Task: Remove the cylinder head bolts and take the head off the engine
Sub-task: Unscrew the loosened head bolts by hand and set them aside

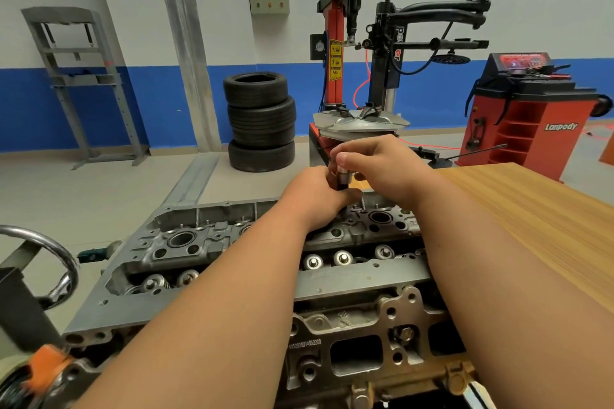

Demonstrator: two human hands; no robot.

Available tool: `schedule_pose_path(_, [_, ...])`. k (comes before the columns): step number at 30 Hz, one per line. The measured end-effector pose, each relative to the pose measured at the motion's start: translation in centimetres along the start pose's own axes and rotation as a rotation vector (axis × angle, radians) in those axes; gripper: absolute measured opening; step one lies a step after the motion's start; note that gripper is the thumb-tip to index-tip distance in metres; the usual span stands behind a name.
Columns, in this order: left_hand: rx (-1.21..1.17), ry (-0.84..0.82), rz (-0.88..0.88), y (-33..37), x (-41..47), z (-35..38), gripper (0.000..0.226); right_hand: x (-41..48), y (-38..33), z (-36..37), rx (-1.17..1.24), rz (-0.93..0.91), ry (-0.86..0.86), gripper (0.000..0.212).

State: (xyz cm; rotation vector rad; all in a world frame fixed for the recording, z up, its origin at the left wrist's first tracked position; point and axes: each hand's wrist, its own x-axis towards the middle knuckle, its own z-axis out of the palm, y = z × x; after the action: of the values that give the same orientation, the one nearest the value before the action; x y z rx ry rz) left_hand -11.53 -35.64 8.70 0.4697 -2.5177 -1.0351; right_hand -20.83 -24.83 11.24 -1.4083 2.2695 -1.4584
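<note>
Cylinder head (252, 262) lies centre frame, long axis left to right; at its far edge a short metal cylinder (343, 176) stands upright, socket or bolt, cannot tell which; right hand (375, 166) pinches its top, fingers clenched on it; left hand (315, 196) curls round its lower end, nearer the head; the bolt hole beneath is hidden by the left hand; wooden counter (531, 209) lies right.

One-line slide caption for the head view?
Left hand and right hand hold a small metal tool upright over the far side of the cylinder head.
</note>
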Motion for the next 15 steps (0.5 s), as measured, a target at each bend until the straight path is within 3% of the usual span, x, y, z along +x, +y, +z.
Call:
schedule_pose_path(4, [0.007,0.001,0.000,-0.4,0.2,-0.1,0.019,0.4,0.0,0.4,-0.019,0.043,0.023,0.009])
schedule_pose_path(7, [0.053,0.047,-0.046,-0.1,0.6,0.1,0.033,0.6,0.2,1.1,-0.147,0.109,0.158,0.031])
schedule_pose_path(10, [0.035,0.053,-0.063,0.2,0.6,0.3,0.044,0.5,0.1,0.7,-0.192,0.053,0.152,0.025])
schedule_pose_path(13, [0.027,0.002,-0.011,0.0,0.3,0.2,0.029,0.1,0.2,0.0,-0.154,-0.016,0.034,0.012])
schedule_pose_path(15, [0.031,-0.016,0.030,-0.1,0.0,0.0,0.015,0.0,0.3,-0.2,-0.104,-0.035,-0.010,0.017])
